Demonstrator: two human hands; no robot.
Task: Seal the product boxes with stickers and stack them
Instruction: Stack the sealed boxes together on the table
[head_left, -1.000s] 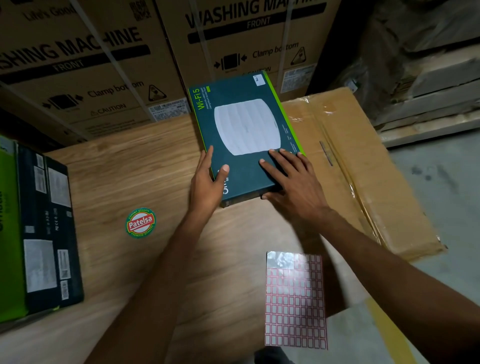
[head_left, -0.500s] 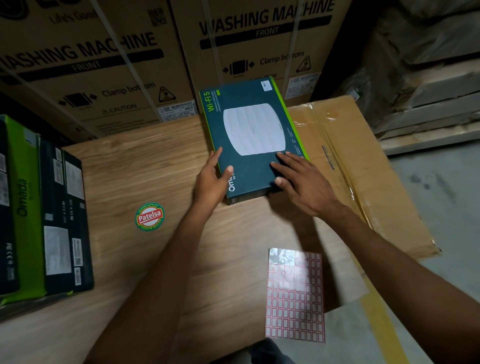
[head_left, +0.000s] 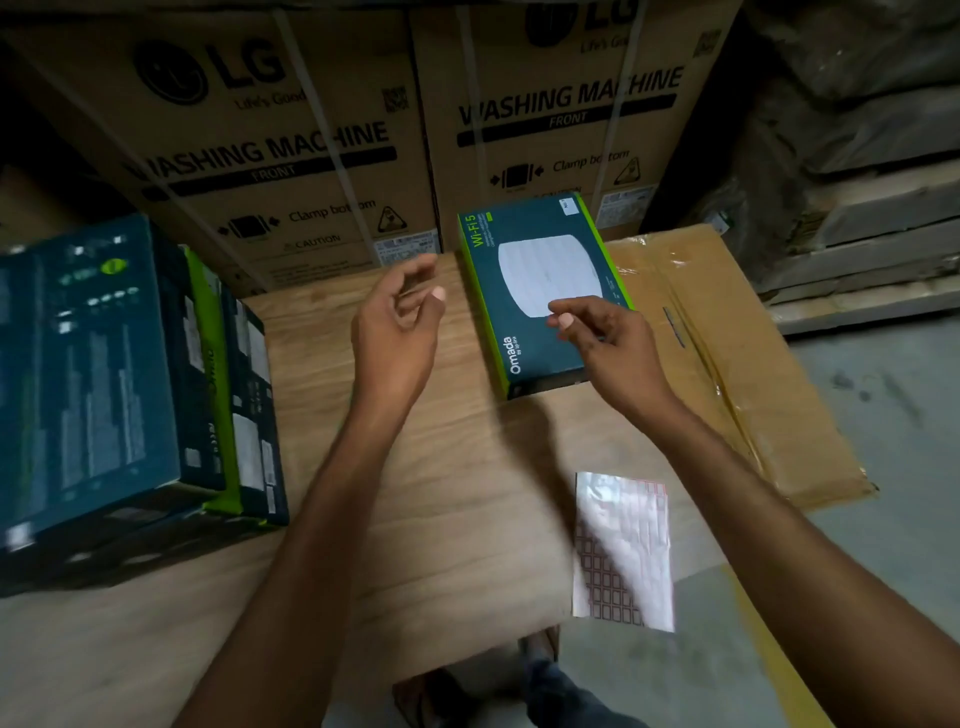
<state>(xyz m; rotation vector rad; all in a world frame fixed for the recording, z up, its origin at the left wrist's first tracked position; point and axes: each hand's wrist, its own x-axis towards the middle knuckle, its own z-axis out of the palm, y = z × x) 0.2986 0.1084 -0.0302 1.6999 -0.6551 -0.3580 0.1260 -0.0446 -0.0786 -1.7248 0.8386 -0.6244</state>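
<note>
Head camera looks down on a light wooden tabletop (head_left: 457, 467), and both bare hands are up in the air above it. At about eleven o'clock from the picture's centre, the left hand (head_left: 397, 332) hovers with fingers loosely curled and spread, touching nothing. At about one o'clock, the right hand (head_left: 605, 332) hangs over the near end of a flat dark teal product box with lime-green edges and a white disc printed on its lid (head_left: 540, 291); thumb and forefinger are drawn close together at the tips, and whether a sticker sits between them I cannot tell. That box lies flat on the table at twelve to one o'clock, its far end against the tall brown cardboard washing-machine cartons (head_left: 363, 156). Over at nine o'clock stands a blurred stack of matching dark teal and green product boxes (head_left: 114, 374), well apart from the single one. Down at five o'clock, a glossy white sticker sheet with a red grid of small labels (head_left: 623, 551) lies at the table's near edge. At three o'clock, a flattened brown cardboard sheet with clear tape (head_left: 727, 374) lies beside the table.
</note>
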